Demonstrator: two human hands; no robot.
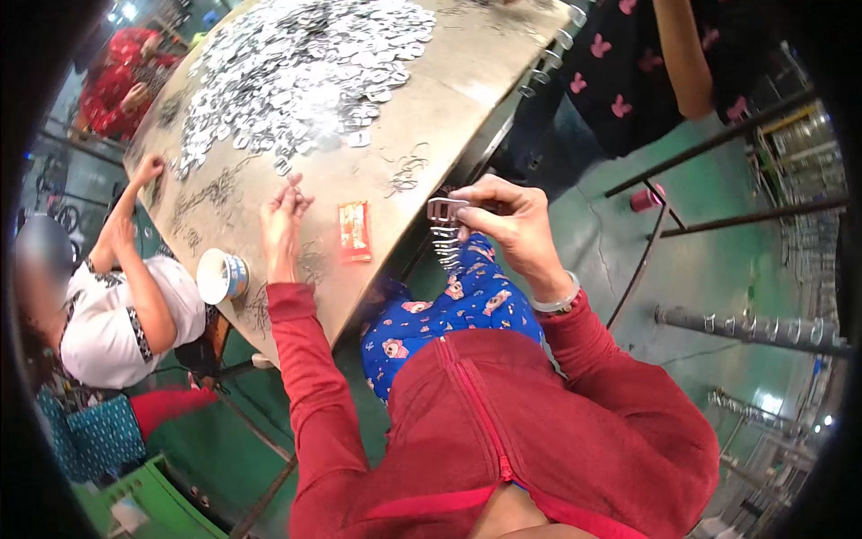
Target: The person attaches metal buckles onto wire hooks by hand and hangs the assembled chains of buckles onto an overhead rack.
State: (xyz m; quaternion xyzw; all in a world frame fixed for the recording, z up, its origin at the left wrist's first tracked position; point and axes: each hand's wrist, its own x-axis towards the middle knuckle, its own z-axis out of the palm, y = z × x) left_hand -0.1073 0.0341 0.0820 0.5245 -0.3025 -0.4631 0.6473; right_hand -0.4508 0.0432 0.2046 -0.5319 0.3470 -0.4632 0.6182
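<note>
My right hand (503,220), with a bracelet at the wrist, pinches a small metal buckle-like piece (444,210) just off the table's edge. Below that piece hangs a row of similar metal pieces (447,247), over my blue patterned trousers. Over the table, my left hand (285,220) has its fingertips drawn together; whether something small is between them is too fine to see. A red and orange packet (355,232) lies to the right of my left hand. A large pile of flat metal pieces (305,72) covers the far part of the table (458,99).
Thin wire-like pieces (409,171) lie scattered in clusters. A white tub (223,276) stands near the left edge. Co-workers sit at the left (135,314) and far left (121,90); another person (628,72) is at the upper right. Metal bars (718,229) cross the right side.
</note>
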